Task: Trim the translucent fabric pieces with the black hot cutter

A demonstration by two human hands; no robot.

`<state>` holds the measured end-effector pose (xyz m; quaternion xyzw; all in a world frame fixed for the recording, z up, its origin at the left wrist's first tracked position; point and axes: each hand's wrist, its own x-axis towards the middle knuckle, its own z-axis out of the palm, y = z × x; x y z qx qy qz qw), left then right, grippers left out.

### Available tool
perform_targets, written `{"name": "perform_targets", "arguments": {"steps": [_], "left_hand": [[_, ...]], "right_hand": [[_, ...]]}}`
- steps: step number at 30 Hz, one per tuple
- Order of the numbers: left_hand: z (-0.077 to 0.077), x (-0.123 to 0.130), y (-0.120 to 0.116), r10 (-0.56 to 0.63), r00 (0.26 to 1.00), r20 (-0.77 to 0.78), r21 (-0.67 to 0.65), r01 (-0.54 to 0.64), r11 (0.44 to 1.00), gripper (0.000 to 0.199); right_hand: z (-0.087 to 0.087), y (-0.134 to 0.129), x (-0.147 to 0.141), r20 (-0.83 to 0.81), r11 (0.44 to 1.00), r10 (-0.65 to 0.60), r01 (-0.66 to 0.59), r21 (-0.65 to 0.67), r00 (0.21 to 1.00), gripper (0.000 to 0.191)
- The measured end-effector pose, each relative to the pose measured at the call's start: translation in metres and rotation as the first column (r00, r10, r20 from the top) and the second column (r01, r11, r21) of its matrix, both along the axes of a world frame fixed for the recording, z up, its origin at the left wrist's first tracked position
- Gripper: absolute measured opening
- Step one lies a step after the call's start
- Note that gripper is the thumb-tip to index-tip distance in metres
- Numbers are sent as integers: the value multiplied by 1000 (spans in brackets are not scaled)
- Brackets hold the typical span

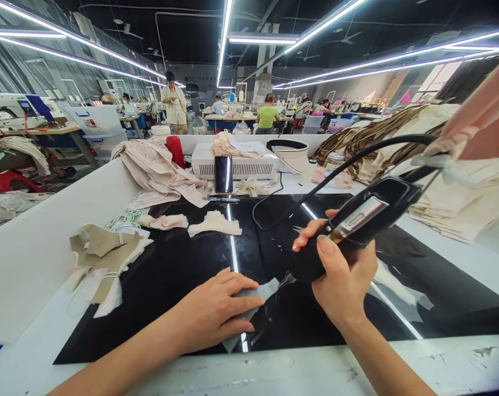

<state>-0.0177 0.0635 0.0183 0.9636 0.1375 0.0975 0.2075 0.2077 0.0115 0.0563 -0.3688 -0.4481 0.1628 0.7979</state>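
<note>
My left hand [220, 308] lies flat with its fingers spread, pressing a thin pale grey fabric piece [269, 289] on the glossy black sheet [171, 275]. My right hand [342, 269] is wrapped round a black handheld tool [356, 217] with a metal plate on its side. The tool tilts down to the left, and its narrow metal tip meets the right end of the fabric piece, close to my left fingertips. A black cable leaves the tool's upper end and loops down onto the sheet.
Beige and white cut pieces [105, 253] lie at the left, a white piece [214, 223] at the back. Behind stand a phone [223, 174] and a white vented box [200, 165]. Fabric stacks [459, 192] fill the right. A blurred hand [484, 115] shows upper right. People are farther back.
</note>
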Motion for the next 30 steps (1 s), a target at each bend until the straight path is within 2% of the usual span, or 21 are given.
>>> {"name": "perform_targets", "arguments": {"steps": [13,19,30], "left_hand": [[6,1,-1,10,998,-60,-11,-11,1000,42],[5,0,0,1,1000,-30,1,-1,1000,42],[1,0,2,-22,1000,-1,33,22,999,42]], "right_hand": [[4,-1,-6,-32,1000,5,-5,0,999,32],[1,-4,-13,-38,997,81,-82,-3,996,33],[-3,-1,-14,12,998,68,-69,9,998,30]]}}
